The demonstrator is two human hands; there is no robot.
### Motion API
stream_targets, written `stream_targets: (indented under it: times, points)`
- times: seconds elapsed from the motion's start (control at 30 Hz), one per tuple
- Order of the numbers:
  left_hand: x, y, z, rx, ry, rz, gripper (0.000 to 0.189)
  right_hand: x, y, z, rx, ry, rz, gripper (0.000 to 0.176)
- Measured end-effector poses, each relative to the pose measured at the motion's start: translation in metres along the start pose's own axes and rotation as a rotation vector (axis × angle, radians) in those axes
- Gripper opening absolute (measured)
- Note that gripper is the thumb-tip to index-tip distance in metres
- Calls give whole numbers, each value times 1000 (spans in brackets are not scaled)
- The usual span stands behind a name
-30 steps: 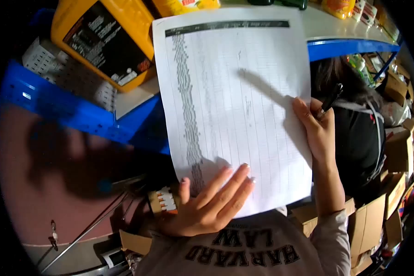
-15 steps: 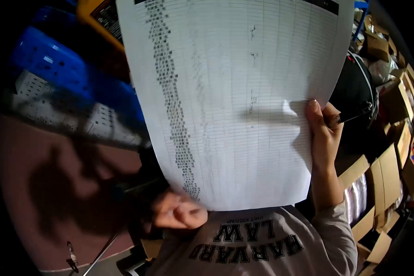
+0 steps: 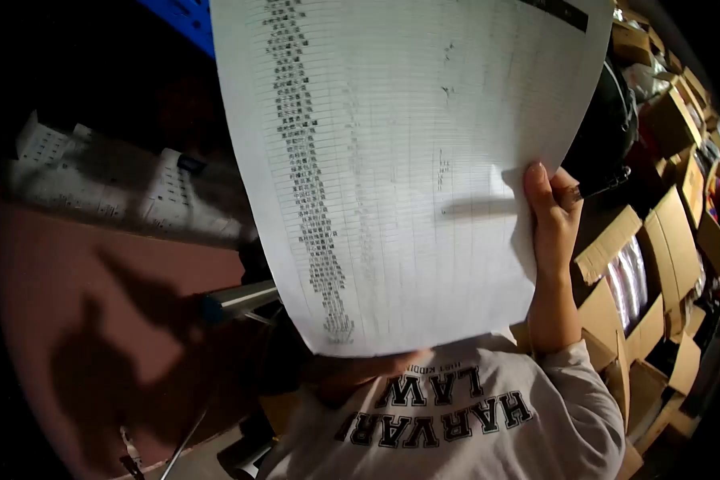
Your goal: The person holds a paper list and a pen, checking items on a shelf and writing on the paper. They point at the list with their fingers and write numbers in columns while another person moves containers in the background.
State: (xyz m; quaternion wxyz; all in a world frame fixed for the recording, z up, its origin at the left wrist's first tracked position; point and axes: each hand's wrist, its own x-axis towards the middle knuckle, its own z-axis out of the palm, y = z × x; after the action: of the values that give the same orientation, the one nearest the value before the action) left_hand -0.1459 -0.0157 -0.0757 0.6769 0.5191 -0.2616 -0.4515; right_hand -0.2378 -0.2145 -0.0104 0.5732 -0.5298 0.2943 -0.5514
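A large printed sheet of paper [image 3: 408, 200] fills the middle of the view, with ruled rows, a dense column of characters on its left and a few handwritten marks. My right hand [image 3: 554, 212] is closed on its right edge, thumb on the front and fingers behind. A thin dark pen-like stick [image 3: 600, 186] juts out beside those fingers. Just below the sheet's bottom edge, close to my shirt, is my left hand [image 3: 376, 366], in shadow; its fingers are mostly hidden by the paper.
Open cardboard boxes [image 3: 670, 264] crowd the right side, some with plastic-wrapped goods. A black bag [image 3: 612, 120] stands behind the sheet. At left, white printed cartons [image 3: 120, 184] border a reddish surface [image 3: 64, 272], below a blue perforated crate [image 3: 186, 20].
My left hand has moved right, in beneath the sheet's lower edge. The sheet has tilted and risen slightly; my right hand keeps its hold. The view has shifted, leaving less of the blue crate visible.
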Motion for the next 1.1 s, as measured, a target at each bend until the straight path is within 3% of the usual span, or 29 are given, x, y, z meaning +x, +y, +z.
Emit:
stream_targets:
  times: [0.13, 0.73, 1.1]
  points:
    - [-29, 12, -1, 92, -135, -26, 29, -23, -8, -7, -17, 37, 9, 18]
    - [-54, 37, -13, 319, -205, 59, 23, -53, -18, -29, 54, 105, -99, 17]
    - [-59, 35, 1, 490, -378, 150, 19, -72, -20, -60, -6, 159, -131, 18]
